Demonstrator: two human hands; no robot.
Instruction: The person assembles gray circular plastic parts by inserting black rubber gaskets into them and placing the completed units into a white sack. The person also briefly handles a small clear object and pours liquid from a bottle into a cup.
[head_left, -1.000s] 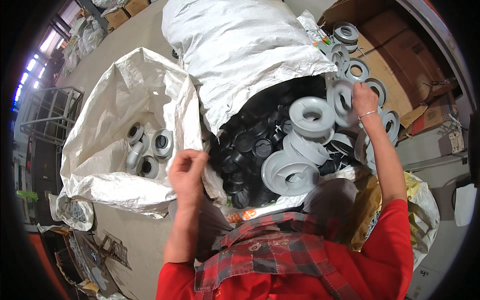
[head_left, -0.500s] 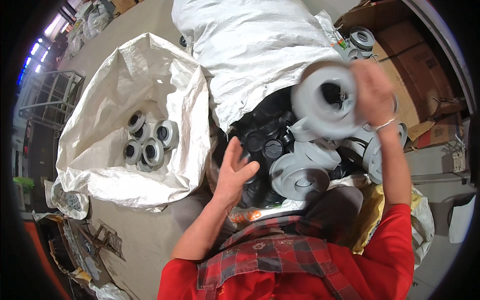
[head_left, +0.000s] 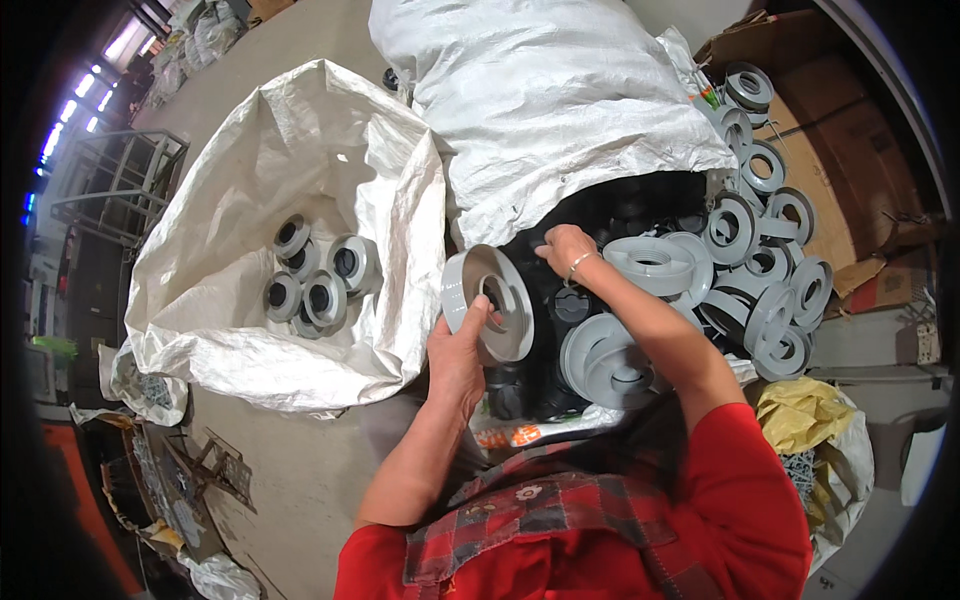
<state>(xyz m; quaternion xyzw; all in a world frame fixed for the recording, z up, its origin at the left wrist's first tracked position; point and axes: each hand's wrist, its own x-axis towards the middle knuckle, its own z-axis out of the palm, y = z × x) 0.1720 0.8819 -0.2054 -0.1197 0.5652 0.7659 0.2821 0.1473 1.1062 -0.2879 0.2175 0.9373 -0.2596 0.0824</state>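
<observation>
My left hand (head_left: 458, 362) grips a grey plastic flanged ring (head_left: 516, 330), thumb inside its opening, tilted in front of me. My right hand (head_left: 568, 246) has its fingers curled down at the pile of black plastic caps (head_left: 572, 304); what its fingertips hold, if anything, blends into the dark parts. Below my right forearm lie more grey rings (head_left: 610, 362), and another grey ring (head_left: 650, 258) rests just beyond it. On the left, a wide-mouthed white woven sack (head_left: 225, 350) contains several grey rings with black centres (head_left: 346, 264).
A full white sack (head_left: 550, 90) bulges behind the black caps. Many loose grey rings (head_left: 768, 316) heap up at right, beside a cardboard box (head_left: 825, 120). A yellow and white bag (head_left: 800, 415) stands near my right elbow. Metal racks (head_left: 125, 175) stand at far left.
The grey ring that my right hand carried at the right is now in my left hand. My right hand has moved left and down to the black caps. My left hand has closed.
</observation>
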